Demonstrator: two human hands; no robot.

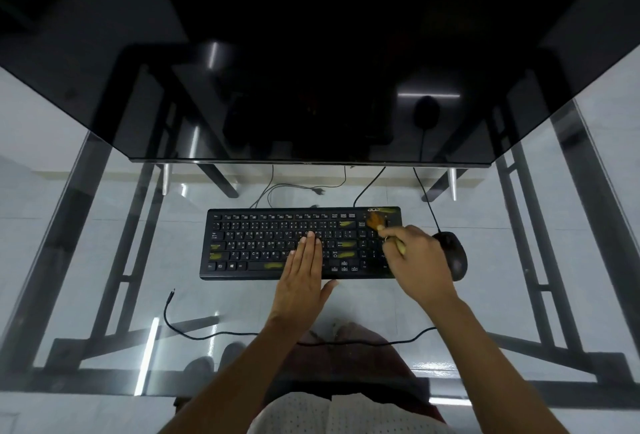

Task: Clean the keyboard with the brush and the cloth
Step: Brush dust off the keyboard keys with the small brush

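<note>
A black keyboard (256, 243) lies on the glass desk, with yellowish smears on several keys. My left hand (303, 271) rests flat on its middle keys, fingers straight and together, thumb off the front edge. My right hand (414, 260) grips a small brush (375, 222) by its pale handle. The brown bristles touch the keys at the keyboard's upper right corner, over the number pad. No cloth is in view.
A black mouse (453, 255) sits just right of my right hand, its cable running back. A large dark monitor (311, 87) stands behind the keyboard. A loose black cable (194, 333) lies on the glass desk (104, 260) near the front edge.
</note>
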